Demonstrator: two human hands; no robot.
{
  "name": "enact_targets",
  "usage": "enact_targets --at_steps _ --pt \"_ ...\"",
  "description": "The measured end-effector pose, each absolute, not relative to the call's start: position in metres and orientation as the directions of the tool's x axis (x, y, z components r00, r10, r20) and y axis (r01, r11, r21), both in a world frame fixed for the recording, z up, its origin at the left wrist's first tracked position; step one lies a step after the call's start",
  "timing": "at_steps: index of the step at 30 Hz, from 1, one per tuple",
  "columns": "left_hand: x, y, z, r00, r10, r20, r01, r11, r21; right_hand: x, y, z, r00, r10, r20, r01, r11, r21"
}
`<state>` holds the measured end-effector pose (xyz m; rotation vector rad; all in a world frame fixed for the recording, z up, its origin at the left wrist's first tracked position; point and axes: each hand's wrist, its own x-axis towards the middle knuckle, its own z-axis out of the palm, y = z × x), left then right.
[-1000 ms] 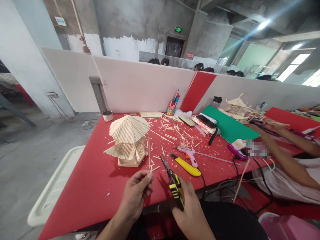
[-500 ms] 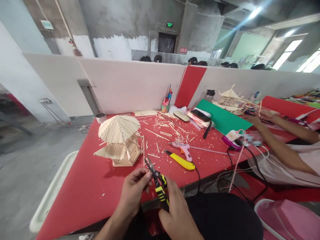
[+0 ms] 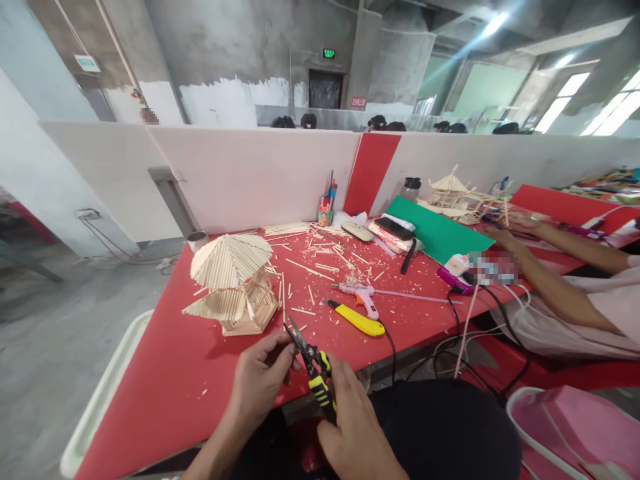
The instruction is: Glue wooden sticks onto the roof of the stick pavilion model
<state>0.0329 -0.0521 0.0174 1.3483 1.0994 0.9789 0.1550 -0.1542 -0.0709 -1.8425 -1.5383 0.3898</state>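
My right hand [image 3: 353,417] is wrapped round the black-and-yellow handles of a pair of shears [image 3: 316,377], whose blades are slightly apart and point away from me. Close beside the blades, my left hand [image 3: 263,373] has thumb and fingertips pinched together; what they hold is hidden. A thin wooden stick [image 3: 283,293] runs along the table just beyond the blade tips. Farther left stands a small pavilion model [image 3: 233,283] built of wooden sticks, with a pointed slatted roof and a lower roof panel jutting out to the left.
On the red table [image 3: 165,380] lie a yellow utility knife [image 3: 357,319], a pink glue gun [image 3: 361,293] with its cord, scattered stick offcuts, a glasses case [image 3: 357,231] and a green board [image 3: 433,230]. A pen cup [image 3: 325,215] stands by the partition. At right, a co-worker's arms [image 3: 555,277] reach over the table.
The camera view has shifted slightly, so the scene sits a little farther left. Both hands and the shears keep nearly the same pose.
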Motion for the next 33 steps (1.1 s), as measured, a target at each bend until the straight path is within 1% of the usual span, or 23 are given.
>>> enact_targets --at_steps 2,4,6,10,13,16,21,26,31,33 --pt "0.032 -0.053 0.016 0.244 0.970 -0.021 0.093 -0.002 0.996 0.153 -0.155 -0.069 0.261 0.946 0.190 0.721 -0.060 -0.691" --pt "0.032 -0.054 0.015 0.253 0.967 0.013 0.125 -0.046 0.991 0.152 -0.155 -0.071 0.268 0.944 0.195 0.729 -0.066 -0.681" --pt "0.032 -0.054 0.013 0.256 0.966 0.034 0.158 -0.076 0.984 0.154 -0.155 -0.076 0.265 0.940 0.216 0.759 -0.065 -0.648" --pt "0.033 -0.054 0.013 0.224 0.974 0.039 0.176 -0.080 0.981 0.156 -0.153 -0.086 0.202 0.933 0.297 0.838 -0.008 -0.546" --pt "0.035 -0.055 0.014 0.200 0.976 0.082 0.169 -0.117 0.979 0.151 -0.152 -0.083 0.262 0.888 0.378 0.863 -0.040 -0.504" --pt "0.034 -0.055 0.015 0.189 0.971 0.144 0.178 -0.178 0.968 0.144 -0.151 -0.077 0.299 0.864 0.405 0.864 -0.065 -0.498" --pt "0.030 -0.054 0.009 0.245 0.938 0.246 0.227 -0.302 0.926 0.139 -0.151 -0.075 0.305 0.880 0.363 0.853 -0.082 -0.516" --pt "0.027 -0.054 0.006 0.268 0.900 0.344 0.315 -0.419 0.851 0.136 -0.149 -0.073 0.312 0.897 0.312 0.861 -0.128 -0.493" --pt "0.027 -0.051 0.005 0.263 0.889 0.376 0.365 -0.452 0.814 0.135 -0.147 -0.061 0.294 0.937 0.190 0.854 -0.168 -0.492" --pt "0.026 -0.051 0.005 0.264 0.888 0.377 0.377 -0.455 0.807 0.137 -0.146 -0.061 0.291 0.942 0.164 0.848 -0.175 -0.501"
